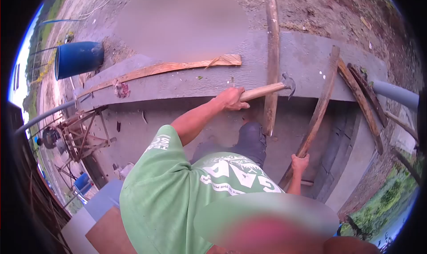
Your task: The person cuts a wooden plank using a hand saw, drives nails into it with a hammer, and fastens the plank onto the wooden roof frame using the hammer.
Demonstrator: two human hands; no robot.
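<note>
My left hand [230, 98] is closed around the lower end of the wooden handle of a claw hammer [262, 92]. The hammer's metal head points right, passing in front of an upright wooden pole [272, 44]. Lower right, my right hand [300, 163] grips a long, slim wooden board [321, 107], which slants up across the edge of a grey concrete ledge [178, 82]. The board's lower end is partly hidden behind my hand and shirt. Lying along the ledge is a long, light wooden strip [164, 70], beyond my left hand.
Several weathered wood pieces [362, 105] lean at the right by a grey pipe [396, 93]. A blue barrel [80, 59] lies at the far left, above a rusty metal frame [84, 134]. Grey floor [133, 120] lies below the ledge. A blurred patch hides the top middle.
</note>
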